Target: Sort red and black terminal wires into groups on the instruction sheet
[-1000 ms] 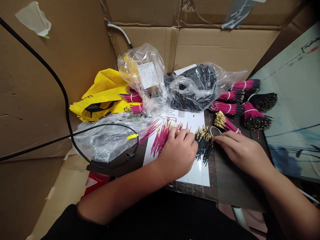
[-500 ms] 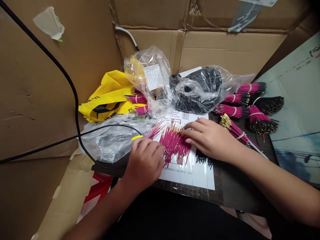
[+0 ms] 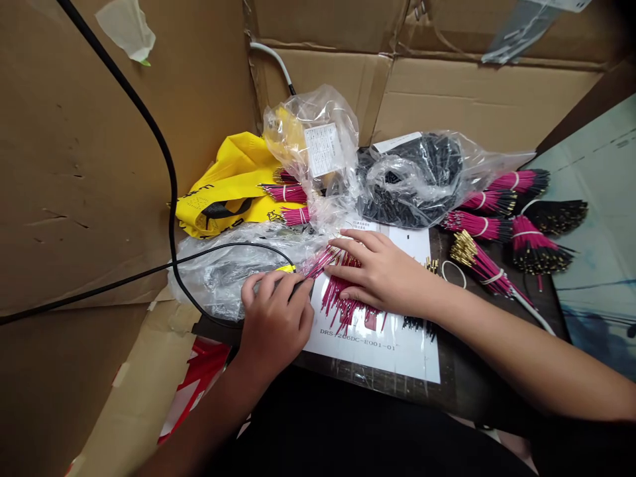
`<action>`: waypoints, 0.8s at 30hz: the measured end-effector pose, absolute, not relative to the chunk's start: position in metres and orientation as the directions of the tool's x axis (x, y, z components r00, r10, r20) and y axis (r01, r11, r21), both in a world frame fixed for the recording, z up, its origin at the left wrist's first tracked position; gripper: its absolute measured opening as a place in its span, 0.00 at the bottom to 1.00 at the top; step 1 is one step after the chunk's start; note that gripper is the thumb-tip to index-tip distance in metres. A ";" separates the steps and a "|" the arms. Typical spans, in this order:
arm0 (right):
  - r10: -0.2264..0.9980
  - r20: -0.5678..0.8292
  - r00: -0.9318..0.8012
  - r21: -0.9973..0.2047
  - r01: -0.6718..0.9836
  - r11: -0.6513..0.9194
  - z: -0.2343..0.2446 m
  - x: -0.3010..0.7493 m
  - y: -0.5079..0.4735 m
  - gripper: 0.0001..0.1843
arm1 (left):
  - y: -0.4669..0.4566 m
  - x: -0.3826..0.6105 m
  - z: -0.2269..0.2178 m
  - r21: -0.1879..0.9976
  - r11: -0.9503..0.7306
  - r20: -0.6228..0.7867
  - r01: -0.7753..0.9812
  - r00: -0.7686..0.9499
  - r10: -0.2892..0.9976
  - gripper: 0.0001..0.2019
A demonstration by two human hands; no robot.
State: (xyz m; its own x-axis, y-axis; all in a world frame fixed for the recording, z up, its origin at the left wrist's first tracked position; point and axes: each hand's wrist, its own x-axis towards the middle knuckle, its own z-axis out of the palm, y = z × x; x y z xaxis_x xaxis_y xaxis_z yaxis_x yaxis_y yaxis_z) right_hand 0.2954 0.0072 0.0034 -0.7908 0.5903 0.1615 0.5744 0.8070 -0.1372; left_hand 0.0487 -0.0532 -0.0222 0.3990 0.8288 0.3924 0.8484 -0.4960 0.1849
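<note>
Your right hand (image 3: 380,273) lay flat over the loose pink wires (image 3: 342,305), with its fingers spread out and not squeezed tight. The pink wires sat on the white paper (image 3: 397,364), in a messy fan with many ends pointing toward you. If you had pressed and slid that hand, I think some wires could have rolled off the pile or crossed each other, because nothing tied them there.

Your left hand (image 3: 275,321) was at the left side, by the clear plastic bag (image 3: 209,278) and the yellow tag (image 3: 287,268). Its fingers were bent, but the tips were hard to see, so I could not tell if they pinched anything. A few pink wires poked out between your two hands, toward the bag. They might have snagged in its wrinkles, since it was thin and crumpled.

The thin black cable (image 3: 233,245) curved over the bag to that same spot. A bump from your left hand could have dragged the cable into the pile.

Some black wires (image 3: 420,326) lay just under your right arm. If your arm had swung left, it could have swept them in with the pink ones, since the two kinds were close and loose.
</note>
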 end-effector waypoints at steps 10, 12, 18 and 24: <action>0.578 0.139 -0.804 -0.148 0.561 0.815 0.001 0.289 0.017 0.21 | -0.047 0.052 -0.019 0.284 -0.424 0.340 0.860 0.322 0.883 0.06; 0.571 0.146 -0.808 -0.148 0.553 0.820 0.002 0.288 0.020 0.19 | -0.043 0.054 -0.018 0.267 -0.418 0.329 0.868 0.326 0.886 0.05; 0.561 0.182 -0.808 -0.167 0.536 0.827 0.001 0.287 0.031 0.15 | -0.033 0.057 -0.011 0.178 -0.436 0.303 0.882 0.372 0.877 0.05; 0.514 0.193 -0.836 -0.054 0.514 0.856 -0.001 0.275 0.049 0.14 | -0.028 0.058 -0.011 0.143 -0.434 0.304 0.889 0.378 0.874 0.06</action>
State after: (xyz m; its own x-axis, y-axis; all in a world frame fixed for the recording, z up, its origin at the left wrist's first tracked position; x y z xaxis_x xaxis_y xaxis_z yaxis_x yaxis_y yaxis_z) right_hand 0.2746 0.0493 -0.0006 -0.8361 0.5136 0.1927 0.5135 0.8564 -0.0545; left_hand 0.0575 -0.0282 -0.0105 0.3782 0.8745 0.3037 0.8895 -0.4342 0.1426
